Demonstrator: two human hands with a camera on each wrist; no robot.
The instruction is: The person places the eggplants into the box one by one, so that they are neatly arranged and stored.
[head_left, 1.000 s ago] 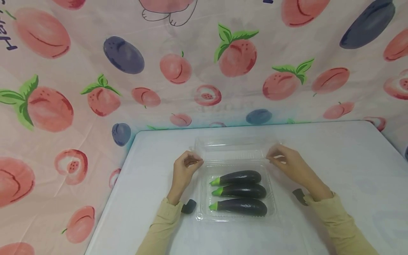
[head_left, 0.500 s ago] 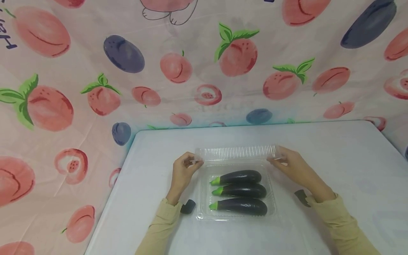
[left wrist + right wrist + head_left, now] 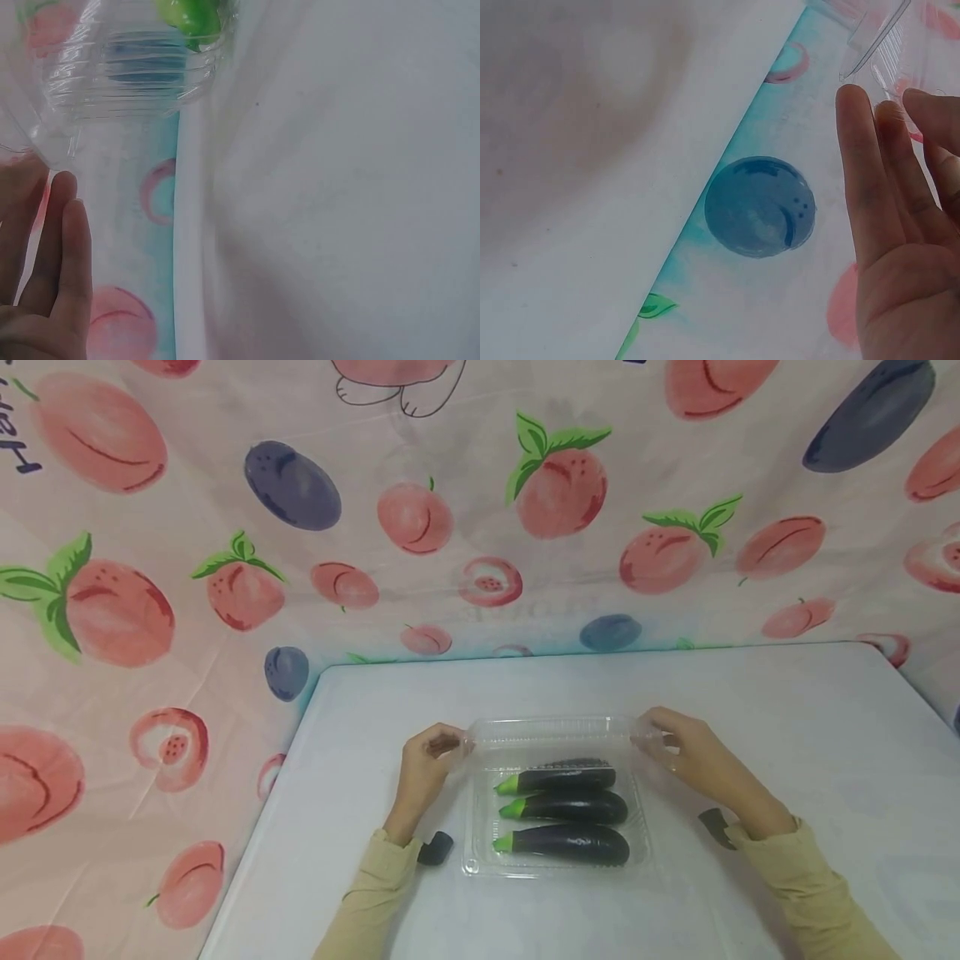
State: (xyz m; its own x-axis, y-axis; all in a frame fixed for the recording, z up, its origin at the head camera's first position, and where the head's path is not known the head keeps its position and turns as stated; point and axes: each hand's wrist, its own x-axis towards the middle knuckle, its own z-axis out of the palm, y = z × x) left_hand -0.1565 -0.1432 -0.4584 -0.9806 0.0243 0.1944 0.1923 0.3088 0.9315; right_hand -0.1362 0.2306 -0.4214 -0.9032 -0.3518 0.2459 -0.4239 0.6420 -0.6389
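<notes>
A clear plastic clamshell container (image 3: pixel 551 870) sits on the white table with three eggplants (image 3: pixel 570 807) inside, their green stem ends to the left. Its hinged lid (image 3: pixel 555 728) is raised at the far side and tilts over the farthest eggplant (image 3: pixel 564 777). My left hand (image 3: pixel 426 768) pinches the lid's left corner; in the left wrist view its fingers (image 3: pixel 73 247) reach up to the plastic. On the other side my right hand (image 3: pixel 690 752) holds the right corner between thumb and fingers. In the right wrist view, a green-free clear lid edge (image 3: pixel 877 41) meets the fingertips.
The white table (image 3: pixel 787 735) backs onto a hanging cloth (image 3: pixel 465 460) printed with peaches and plums. Each wrist carries a small dark camera, with the left one (image 3: pixel 436 849) close beside the container.
The lid has swung from lying back at the far side, through upright, toward me over the farthest eggplant. Both hands stay at its corners, having shifted slightly outward; the eggplants have not moved.
</notes>
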